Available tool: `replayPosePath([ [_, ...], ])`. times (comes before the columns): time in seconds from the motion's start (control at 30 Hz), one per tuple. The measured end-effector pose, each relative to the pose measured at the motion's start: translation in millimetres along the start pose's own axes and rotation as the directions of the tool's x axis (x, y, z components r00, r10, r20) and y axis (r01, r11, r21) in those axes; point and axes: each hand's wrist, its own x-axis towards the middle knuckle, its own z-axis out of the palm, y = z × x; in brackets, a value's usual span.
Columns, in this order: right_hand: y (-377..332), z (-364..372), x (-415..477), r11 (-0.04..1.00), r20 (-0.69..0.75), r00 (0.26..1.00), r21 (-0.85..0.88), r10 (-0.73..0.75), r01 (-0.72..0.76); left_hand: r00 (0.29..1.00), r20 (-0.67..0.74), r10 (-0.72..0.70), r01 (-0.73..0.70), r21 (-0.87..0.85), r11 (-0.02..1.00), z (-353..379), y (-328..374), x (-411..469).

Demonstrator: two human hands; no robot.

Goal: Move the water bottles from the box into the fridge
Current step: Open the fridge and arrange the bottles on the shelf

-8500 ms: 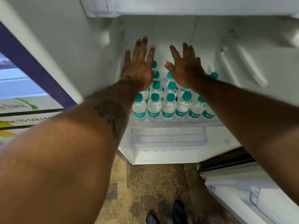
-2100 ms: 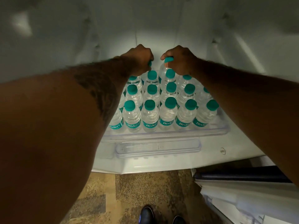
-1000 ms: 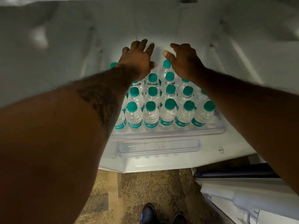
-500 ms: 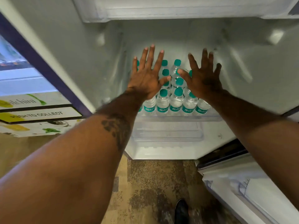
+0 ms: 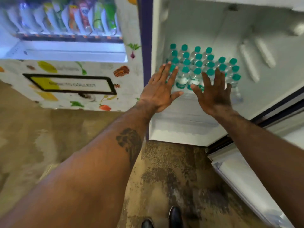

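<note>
water bottles [image 5: 198, 64] packed upright in open fridge [image 5: 213, 27]

from where i stand, the person reaches toward the fridge with both arms out. the left hand [image 5: 160, 91] is spread wide, fingers straight and apart, palm turned to the bottles, in front of the left end of the front row; it holds nothing. the right hand [image 5: 213, 94] is spread the same way just beside it, the two thumbs pointing at each other with a gap between, and it holds nothing either. whether either palm touches a bottle i cannot tell; it is blurred there. the bottles are clear with teal caps and teal labels, standing shoulder to shoulder in rows low in the white compartment; the four columns on the left run further back than the two on the right. the fridge door [image 5: 238, 175] hangs open at the lower right. a vending machine [image 5: 74, 74] printed with vegetables stands just left of the fridge, packets on its lit shelf. a dark tattoo [image 5: 130, 140] marks the left forearm. dark shoes [image 5: 175, 216] stand on the mottled brown floor [image 5: 172, 170].
</note>
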Motion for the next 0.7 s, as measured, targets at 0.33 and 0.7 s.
replayPosePath([
  [0.33,-73.1,88.7,-120.8,0.977,-0.011,0.978,0.041,-0.209,0.209,0.974,0.047,-0.22,0.218,0.047,0.975,51.7,-51.7,-180.2],
  [0.7,-165.3,233.7,-288.6,0.856,0.32,0.798,0.273,-0.511,0.439,0.849,0.15,-0.507,0.513,-0.006,0.858,169.8,-104.9,-407.9],
])
